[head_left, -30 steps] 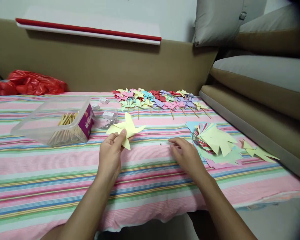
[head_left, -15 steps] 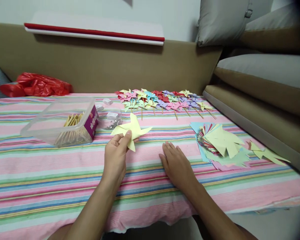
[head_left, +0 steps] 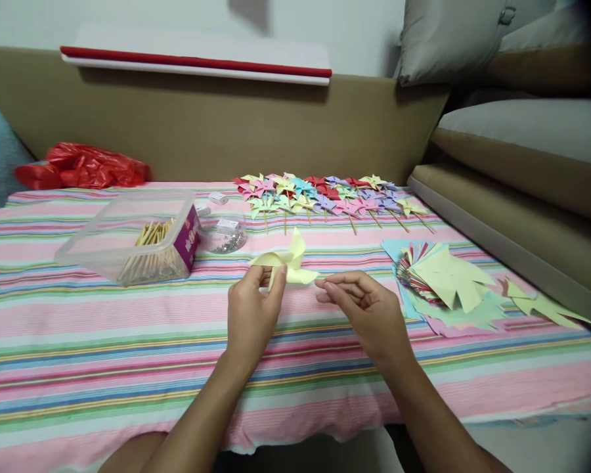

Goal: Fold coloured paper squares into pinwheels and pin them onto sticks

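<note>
A pale yellow paper pinwheel (head_left: 295, 259) is pinched between the thumb and fingers of my left hand (head_left: 253, 302), held above the striped cloth. My right hand (head_left: 367, 305) is raised just right of it, thumb and forefinger pressed together near the tip of one blade. Whatever lies between those fingertips, if anything, is too small to make out. Beyond my left hand, a clear round container (head_left: 229, 240) holds small silvery pieces. A clear plastic box (head_left: 123, 253) with a purple label, full of thin wooden sticks (head_left: 152, 246), stands to the left.
Finished pinwheels on sticks (head_left: 325, 197) lie in rows at the back. On the right are a pile of cut paper sheets (head_left: 448, 276) and a loose yellow-green cut sheet (head_left: 542, 305). Stacked cushions (head_left: 526, 144) border the right side. A red plastic bag (head_left: 88, 167) sits back left.
My right hand has risen off the cloth, its flat fingers now closed in a pinch beside the pinwheel. My left hand has shifted right and turned the pinwheel. The view has moved slightly.
</note>
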`<state>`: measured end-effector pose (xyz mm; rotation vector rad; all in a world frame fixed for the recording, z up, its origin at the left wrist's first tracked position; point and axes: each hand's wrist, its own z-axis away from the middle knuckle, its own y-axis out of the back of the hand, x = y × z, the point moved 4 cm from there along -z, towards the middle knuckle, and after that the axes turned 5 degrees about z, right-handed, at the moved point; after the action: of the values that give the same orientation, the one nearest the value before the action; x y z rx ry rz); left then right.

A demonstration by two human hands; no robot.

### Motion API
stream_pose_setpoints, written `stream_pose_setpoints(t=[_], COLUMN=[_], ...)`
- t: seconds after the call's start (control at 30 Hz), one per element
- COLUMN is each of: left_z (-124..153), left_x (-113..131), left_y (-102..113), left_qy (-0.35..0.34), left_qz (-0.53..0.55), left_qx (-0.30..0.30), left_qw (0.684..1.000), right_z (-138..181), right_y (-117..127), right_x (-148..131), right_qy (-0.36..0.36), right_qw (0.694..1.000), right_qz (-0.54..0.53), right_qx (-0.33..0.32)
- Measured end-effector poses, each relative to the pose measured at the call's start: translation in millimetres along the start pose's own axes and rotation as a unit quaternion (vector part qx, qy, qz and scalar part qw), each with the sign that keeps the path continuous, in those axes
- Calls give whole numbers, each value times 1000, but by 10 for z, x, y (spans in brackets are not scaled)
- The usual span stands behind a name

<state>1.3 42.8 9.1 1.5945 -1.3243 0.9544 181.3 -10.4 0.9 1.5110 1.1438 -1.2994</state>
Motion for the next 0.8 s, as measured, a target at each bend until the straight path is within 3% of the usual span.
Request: stream_pose_setpoints(t=[0.13, 0.4, 0.63, 0.8], left_z=[48, 98, 115, 114], left_x=[-10, 50, 73, 90], left_y=[-78, -193, -237, -233], left_qy=[-7, 21, 31, 8], left_qz=[-17, 73, 137, 127], left_qx=[-48, -98, -101, -110], left_qw=[999, 992, 985, 986], right_z=[-7, -19, -20, -27], right_y=[-102, -155, -111, -93], right_x=[-130, -257, -230, -231], right_qy=[78, 213, 244, 243], right_qw=[996, 952, 942, 946], right_qz=[47, 213, 219, 210], right_qx=[9, 45, 77, 47])
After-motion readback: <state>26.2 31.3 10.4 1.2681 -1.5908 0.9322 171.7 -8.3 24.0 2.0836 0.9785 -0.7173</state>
